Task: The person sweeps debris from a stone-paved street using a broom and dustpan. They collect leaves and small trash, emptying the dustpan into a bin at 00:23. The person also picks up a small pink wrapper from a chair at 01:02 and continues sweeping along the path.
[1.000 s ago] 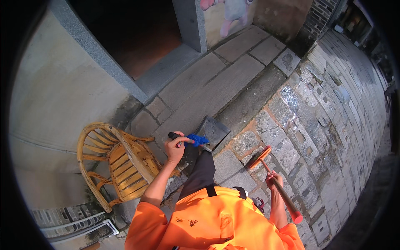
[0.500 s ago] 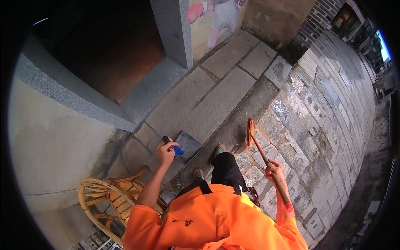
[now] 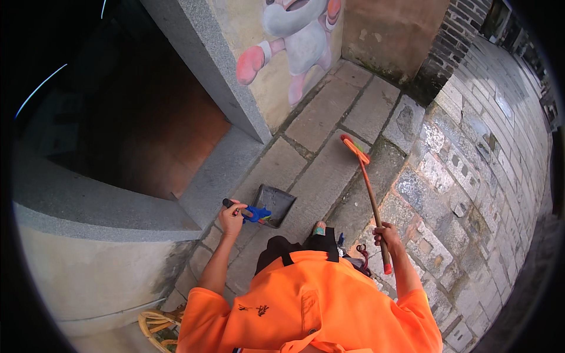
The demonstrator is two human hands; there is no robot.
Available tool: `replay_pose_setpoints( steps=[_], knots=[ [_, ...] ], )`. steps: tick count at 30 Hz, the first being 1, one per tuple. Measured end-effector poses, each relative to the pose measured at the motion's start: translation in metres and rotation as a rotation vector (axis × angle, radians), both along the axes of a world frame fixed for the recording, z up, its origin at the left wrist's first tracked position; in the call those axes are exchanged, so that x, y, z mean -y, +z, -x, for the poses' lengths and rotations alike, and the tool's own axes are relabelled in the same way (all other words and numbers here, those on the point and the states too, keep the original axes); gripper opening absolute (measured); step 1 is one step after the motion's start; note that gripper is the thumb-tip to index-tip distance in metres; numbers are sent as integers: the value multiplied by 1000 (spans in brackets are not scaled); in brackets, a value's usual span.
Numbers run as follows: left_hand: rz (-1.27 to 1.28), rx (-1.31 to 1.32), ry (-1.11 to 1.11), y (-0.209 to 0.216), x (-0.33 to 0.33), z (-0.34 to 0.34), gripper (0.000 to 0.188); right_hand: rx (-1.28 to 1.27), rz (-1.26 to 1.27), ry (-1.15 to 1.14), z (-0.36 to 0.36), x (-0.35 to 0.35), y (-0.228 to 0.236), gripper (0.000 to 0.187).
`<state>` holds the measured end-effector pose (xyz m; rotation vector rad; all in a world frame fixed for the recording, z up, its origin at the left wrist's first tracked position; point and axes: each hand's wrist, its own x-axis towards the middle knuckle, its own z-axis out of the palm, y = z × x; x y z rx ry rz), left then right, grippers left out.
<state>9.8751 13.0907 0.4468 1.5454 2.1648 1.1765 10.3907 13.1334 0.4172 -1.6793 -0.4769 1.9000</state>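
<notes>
Curls the left hand point(image 3: 231, 216) round the handle of a dark-grey, square-panned dustpan point(image 3: 278, 204), with the pan just ahead and to the right of that grip, and wraps the right hand point(image 3: 386, 235) round a brown-sticked, orange-headed broom point(image 3: 371, 197) reaching well ahead. Could snag the broom's head on uneven joints between grey stone slabs point(image 3: 321, 176) ahead of both grips. Could also tilt the dustpan by a wrist twist, spilling any contents.

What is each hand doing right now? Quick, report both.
Left hand: closed, holding a dark grey, squarish dustpan by its black handle.
Right hand: closed, holding a long, brown-handled broom with an orange head.
</notes>
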Motion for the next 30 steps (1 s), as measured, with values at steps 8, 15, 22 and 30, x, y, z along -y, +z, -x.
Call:
replay_pose_setpoints(
  steps=[8,15,22,30],
  knots=[
    [29,-5,-4,-34,-166,-8,25,663,-128,609,-1,-18,9,18],
    [42,-4,-22,-75,-325,5,26,728,-296,670,3,-166,1,33],
    [135,-139,-24,-112,-427,14,21,698,-312,642,84,-424,-2,59],
    [248,-105,-25,-132,-463,15,20,775,-468,1247,101,-418,-73,70]
  ],
)
